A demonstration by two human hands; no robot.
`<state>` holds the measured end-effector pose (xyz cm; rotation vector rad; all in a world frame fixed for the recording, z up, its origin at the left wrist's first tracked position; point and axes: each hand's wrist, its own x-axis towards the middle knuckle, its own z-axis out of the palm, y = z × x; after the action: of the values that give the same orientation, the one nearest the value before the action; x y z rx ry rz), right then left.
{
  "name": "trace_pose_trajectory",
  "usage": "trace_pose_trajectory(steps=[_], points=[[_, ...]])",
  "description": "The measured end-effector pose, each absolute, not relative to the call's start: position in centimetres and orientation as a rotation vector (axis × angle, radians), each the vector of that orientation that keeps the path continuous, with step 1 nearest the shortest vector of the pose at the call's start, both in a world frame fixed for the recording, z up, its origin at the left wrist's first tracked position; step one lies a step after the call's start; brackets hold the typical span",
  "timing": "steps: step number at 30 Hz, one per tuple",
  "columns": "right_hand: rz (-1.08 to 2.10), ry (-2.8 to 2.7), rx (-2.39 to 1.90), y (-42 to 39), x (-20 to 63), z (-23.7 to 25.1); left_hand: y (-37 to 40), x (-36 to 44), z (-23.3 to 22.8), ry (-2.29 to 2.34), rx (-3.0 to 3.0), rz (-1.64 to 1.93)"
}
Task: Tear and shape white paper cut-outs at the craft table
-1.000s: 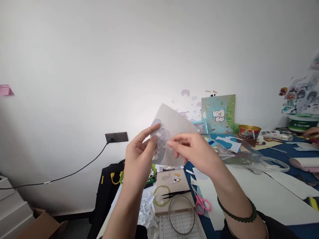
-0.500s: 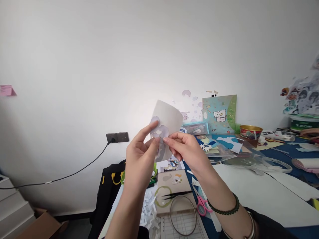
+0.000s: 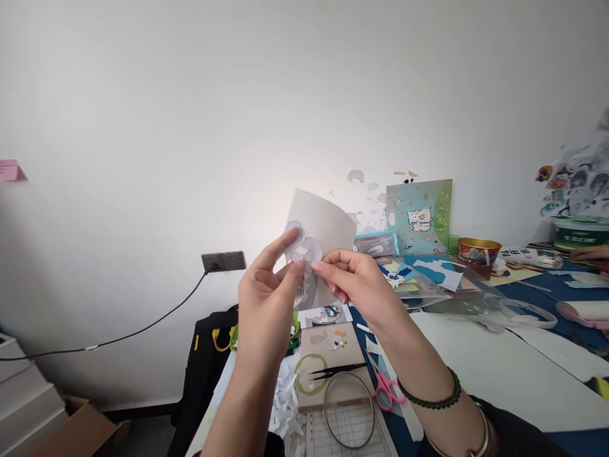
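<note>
A curved white sheet of paper with pale purple printed shapes is held up in front of the wall. My left hand grips its left side, thumb in front and index finger along the edge. At the sheet's lower right, my right hand pinches a purple shape between thumb and index finger. Whether that shape is coming loose from the sheet I cannot tell. Below the hands lie black tweezers, a metal ring and pink-handled scissors.
Purple cutouts cling to the wall behind a propped illustrated card. Plastic bags with blue paper scraps, a gold-rimmed tin and a large white sheet lie to the right. Another person's hand shows at the far right.
The sheet has tilted slightly, its top right corner spreading further right. Both hands keep nearly the same place and grip.
</note>
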<state>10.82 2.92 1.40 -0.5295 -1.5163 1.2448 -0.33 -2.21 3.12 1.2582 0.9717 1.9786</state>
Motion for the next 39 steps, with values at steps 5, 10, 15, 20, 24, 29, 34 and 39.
trace_pose_trajectory(steps=[5,10,15,20,24,29,34,39], points=[[1.254,-1.515,-0.511,2.96,10.86,1.4,-2.28,-0.25,3.06,0.993,1.269,1.982],[1.251,-1.522,-0.52,3.04,10.86,1.42,-2.35,-0.27,3.0,1.002,1.277,1.985],[1.251,-1.523,-0.519,3.14,10.83,1.39,-2.25,-0.25,3.01,0.998,1.26,1.991],[1.244,-1.526,-0.516,3.07,10.91,1.42,-2.3,-0.23,3.06,0.996,1.27,1.992],[1.253,-1.525,-0.525,3.04,10.93,1.45,-2.34,-0.29,3.0,1.029,1.317,1.988],[1.252,-1.511,-0.54,3.0,10.82,1.42,-2.28,-0.43,2.96,1.048,1.341,1.977],[1.202,-1.52,-0.587,2.91,10.69,1.38,-2.41,-0.29,3.03,1.06,1.311,1.972],[1.124,-1.556,-0.642,2.74,10.68,1.45,-2.45,-0.12,3.15,1.033,1.26,1.965]])
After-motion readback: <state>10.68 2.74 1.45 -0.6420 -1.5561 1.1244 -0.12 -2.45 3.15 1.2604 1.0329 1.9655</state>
